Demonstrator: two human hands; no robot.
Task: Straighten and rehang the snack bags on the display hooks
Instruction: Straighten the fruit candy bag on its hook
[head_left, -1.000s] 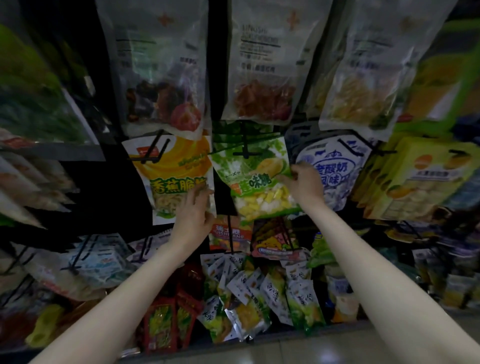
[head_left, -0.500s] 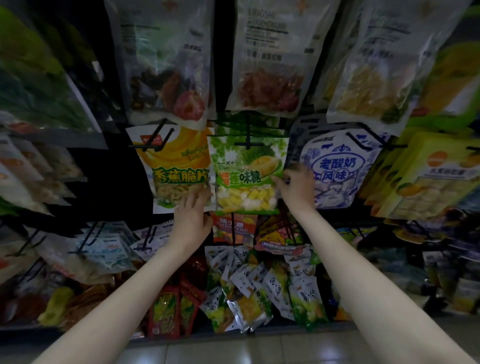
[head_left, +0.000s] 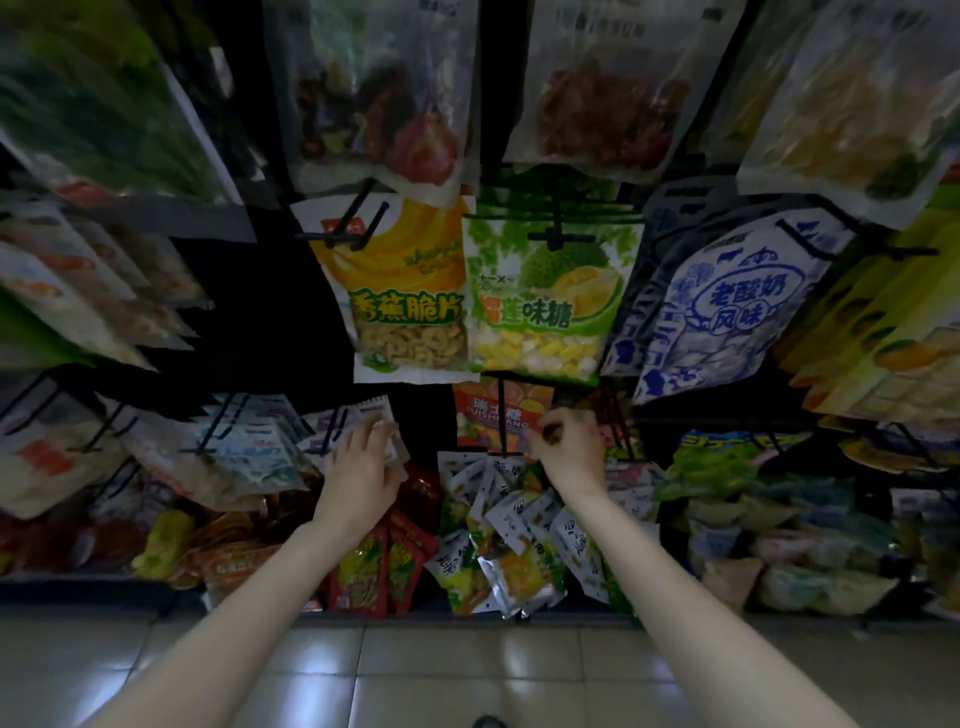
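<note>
Head view: orange candy bag (head_left: 496, 415) apparently against right hand (head_left: 569, 447) fingertips.

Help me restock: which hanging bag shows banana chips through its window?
The yellow bag, left of the green durian candy bag in the middle row; the chips show in its lower half.

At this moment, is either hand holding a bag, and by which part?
The left hand holds a small white packet at its lower edge. The right hand pinches the orange candy bag at its lower right corner.
</note>
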